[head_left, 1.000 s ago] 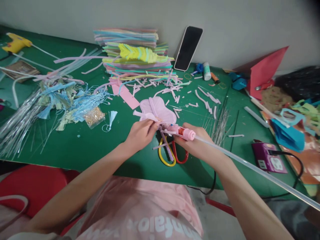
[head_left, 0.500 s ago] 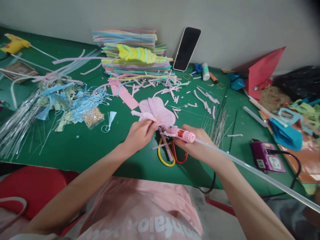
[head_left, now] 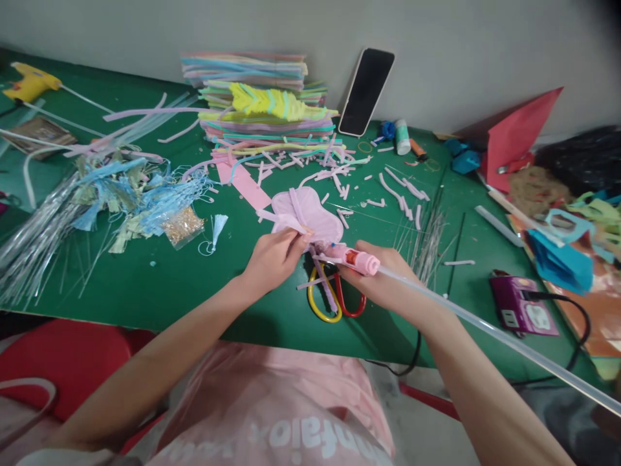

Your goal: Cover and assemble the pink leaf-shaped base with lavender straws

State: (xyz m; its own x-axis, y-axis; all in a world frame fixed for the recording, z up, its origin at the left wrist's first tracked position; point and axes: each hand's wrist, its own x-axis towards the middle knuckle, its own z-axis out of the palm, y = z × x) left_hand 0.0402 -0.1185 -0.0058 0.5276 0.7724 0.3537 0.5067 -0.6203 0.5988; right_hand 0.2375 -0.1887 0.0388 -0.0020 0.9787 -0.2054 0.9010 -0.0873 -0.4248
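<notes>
My left hand (head_left: 276, 259) is closed, its thumb and fingers pinching the lower edge of a lilac pipe-cleaner petal piece (head_left: 326, 217) with several rounded lobes. In my right hand (head_left: 392, 278) is a pink glue gun (head_left: 361, 260), its nozzle end close to my left fingertips at the base of the lilac piece. A long clear glue stick (head_left: 485, 330) sticks out of the gun's back toward the lower right. Under both hands lies a pair of scissors (head_left: 313, 307) with one yellow and one red loop; a lilac stem crosses the yellow loop. The gun's tip is partly hidden.
Bundles of pipe cleaners (head_left: 272, 133) and a leaning phone (head_left: 367, 92) stand at the back. Left are blue tassels (head_left: 179, 194), a bag of gold bits (head_left: 183, 228) and a yellow glue gun (head_left: 32, 82). Right are thin wires (head_left: 427, 243) and a purple box (head_left: 524, 304) with a black cable.
The view has shifted slightly. Both hands keep nearly the same pose, with the glue gun still at the base of the lilac piece.
</notes>
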